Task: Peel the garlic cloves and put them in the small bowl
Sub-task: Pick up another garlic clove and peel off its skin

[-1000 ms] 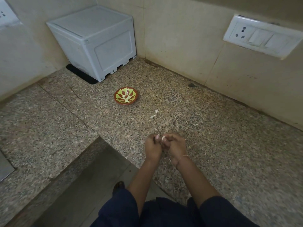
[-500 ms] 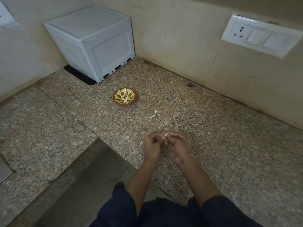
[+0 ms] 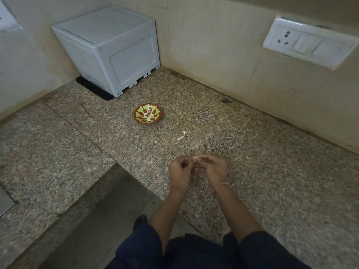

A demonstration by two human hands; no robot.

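A small pale garlic clove [image 3: 195, 158] is pinched at the fingertips [image 3: 201, 159] where the left hand [image 3: 179, 171] and right hand [image 3: 212, 169] meet, and it is mostly hidden by them. The small bowl [image 3: 140, 113], red-brown with a yellow-green pattern, stands upright well beyond the fingertips and to their left. It holds several whitish peeled cloves [image 3: 148, 117].

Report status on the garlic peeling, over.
Left hand and right hand pinch one small white garlic clove. Small red-and-green bowl holds cloves. White peel scraps on speckled granite counter ahead.
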